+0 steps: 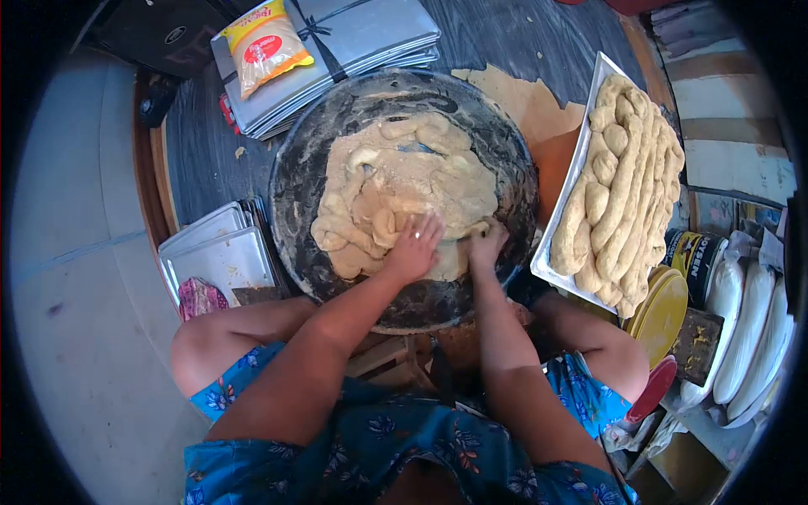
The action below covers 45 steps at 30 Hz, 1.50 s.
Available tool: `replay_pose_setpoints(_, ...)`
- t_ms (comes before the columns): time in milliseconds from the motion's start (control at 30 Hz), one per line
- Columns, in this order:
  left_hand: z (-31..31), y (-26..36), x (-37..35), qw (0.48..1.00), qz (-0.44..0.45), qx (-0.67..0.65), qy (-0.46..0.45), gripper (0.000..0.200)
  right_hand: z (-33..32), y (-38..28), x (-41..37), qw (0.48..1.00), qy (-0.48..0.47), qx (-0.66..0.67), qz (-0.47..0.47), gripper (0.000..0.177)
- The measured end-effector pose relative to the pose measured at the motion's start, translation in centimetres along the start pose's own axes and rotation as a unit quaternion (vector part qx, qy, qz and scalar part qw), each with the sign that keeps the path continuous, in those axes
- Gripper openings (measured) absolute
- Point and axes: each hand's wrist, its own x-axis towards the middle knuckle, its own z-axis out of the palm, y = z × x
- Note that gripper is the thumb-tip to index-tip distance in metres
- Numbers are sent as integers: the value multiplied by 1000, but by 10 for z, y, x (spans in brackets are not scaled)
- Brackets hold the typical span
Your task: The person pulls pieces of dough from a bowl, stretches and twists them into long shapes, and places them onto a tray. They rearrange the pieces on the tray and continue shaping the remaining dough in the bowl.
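Note:
A wide round dark pan [295, 181] sits between my knees. Pale twisted dough [463, 181] lies in it, ringed around a bed of light brown crumbs [396, 172]. My left hand [418, 240] rests on the crumbs and dough near the front of the pan, fingers stretched and a little apart. To its right, my right hand [486, 244] is closed with its fingers curled around an end of the dough; part of that end is hidden under the fingers. Right of the pan, a metal tray [562, 172] holds several long crumb-coated dough twists [627, 194].
Stacked metal trays [370, 38] tied with a black strap stand behind the pan, carrying a yellow and clear plastic bag [265, 50]. More trays [223, 261] lie at left. Yellow lids [656, 311], a dark tin [694, 261] and white wrapped bundles [741, 320] crowd the right.

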Motion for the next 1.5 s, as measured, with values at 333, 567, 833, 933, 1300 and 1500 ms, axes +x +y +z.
replay_pose_setpoints(333, 0, -96, 104, 992, -94, 81, 20, 69, -14, -28, -16, 977, -106, -153, -105, 63)
replay_pose_setpoints(567, 7, -72, 23, 971, -210, -95, -67, 71, -3, -41, -71, 879, -452, -130, -80, 43)
replay_pose_setpoints(833, -19, -30, -54, 977, 91, -152, -118, 79, 46, -37, -130, 900, -271, -341, -24, 47)
replay_pose_setpoints(933, -36, -31, -53, 964, -178, -140, -140, 78, 60, -28, -126, 894, -307, -324, -47, 40)
replay_pose_setpoints(1300, -7, -30, -61, 956, -178, -220, -81, 42, -9, -85, -35, 918, -319, 8, -234, 36)
replay_pose_setpoints(1500, -130, -23, -30, 882, -79, -464, -25, 40, -62, -131, -62, 919, -369, 38, -130, 39)
